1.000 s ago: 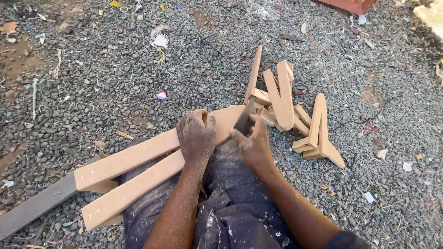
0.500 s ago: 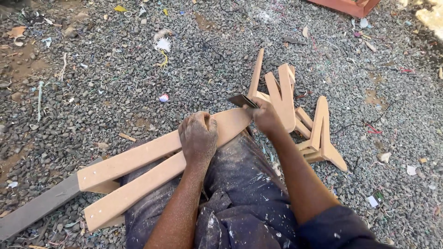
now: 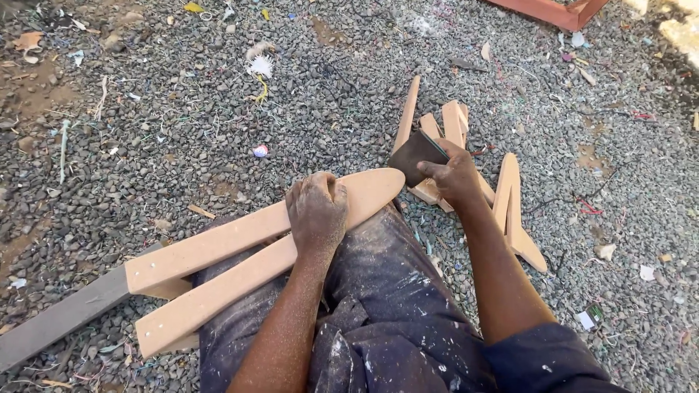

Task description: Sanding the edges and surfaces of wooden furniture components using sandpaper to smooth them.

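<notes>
A forked wooden piece with a rounded tip lies across my lap on dusty dark trousers. My left hand presses down on it near the rounded end, fingers curled over its far edge. My right hand holds a dark folded sheet of sandpaper just past the rounded tip, above the gravel. Behind that hand lies a pile of similar forked wooden pieces.
Grey gravel littered with scraps, threads and wood chips surrounds me. A grey plank sticks out at lower left under the workpiece. A red-brown wooden frame sits at the top right edge.
My right hand has lifted off the workpiece's rounded tip and moved right and away with the sandpaper. The left hand has stayed pressing on the wood.
</notes>
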